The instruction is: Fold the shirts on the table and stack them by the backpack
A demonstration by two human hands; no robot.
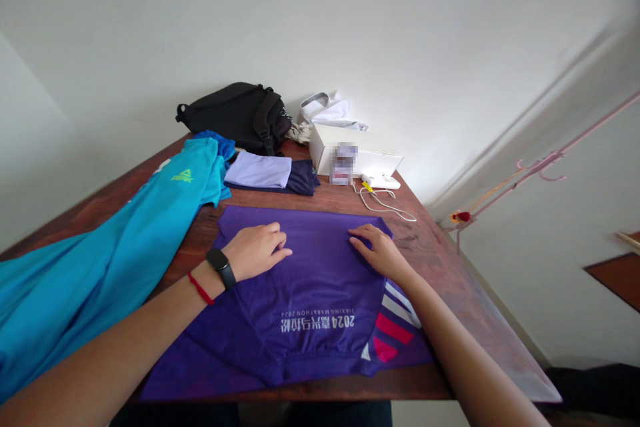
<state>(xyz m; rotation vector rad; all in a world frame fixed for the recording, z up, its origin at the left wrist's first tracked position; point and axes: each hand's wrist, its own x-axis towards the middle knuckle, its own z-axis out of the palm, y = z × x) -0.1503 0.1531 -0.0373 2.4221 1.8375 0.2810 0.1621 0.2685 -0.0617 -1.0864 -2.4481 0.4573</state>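
A purple running shirt (pixel 315 267) is laid out before me, its printed "2024" lettering upside down from my side and its collar end near the table's front edge. My left hand (pixel 260 250) rests on the shirt's upper left part, fingers loosely bent and thumb apart, with no cloth visibly gripped. On the upper right part lies my right hand (pixel 375 250), fingers stretched over the fabric near its far corner. White and pink stripes mark the sleeve beside my right forearm. The shirt's far edge looks fairly straight; its near left part has loose creases.
Bright blue garments (pixel 145 220) spread along the left side of the wooden table (pixel 425 233). Folded lavender cloth (pixel 260 170) and dark navy cloth (pixel 303 177) lie behind the shirt. Farther back are a black backpack (pixel 230 117), a white box (pixel 375 155) and a white cable (pixel 385 203).
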